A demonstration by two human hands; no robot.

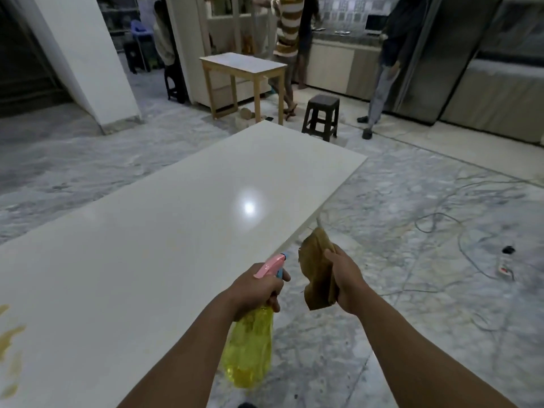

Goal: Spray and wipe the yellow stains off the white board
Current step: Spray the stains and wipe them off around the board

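Note:
A large glossy white board stretches away from me on the left. Yellow stains smear its near left edge, partly cut off by the frame. My left hand grips a yellow spray bottle by its neck, with the pink and blue nozzle pointing forward over the board's right edge. My right hand holds a crumpled brown cloth just right of the board's edge, above the floor.
Marble floor surrounds the board, with cables and a power strip on the right. Beyond stand a wooden table, a dark stool, a white pillar and several people near a counter.

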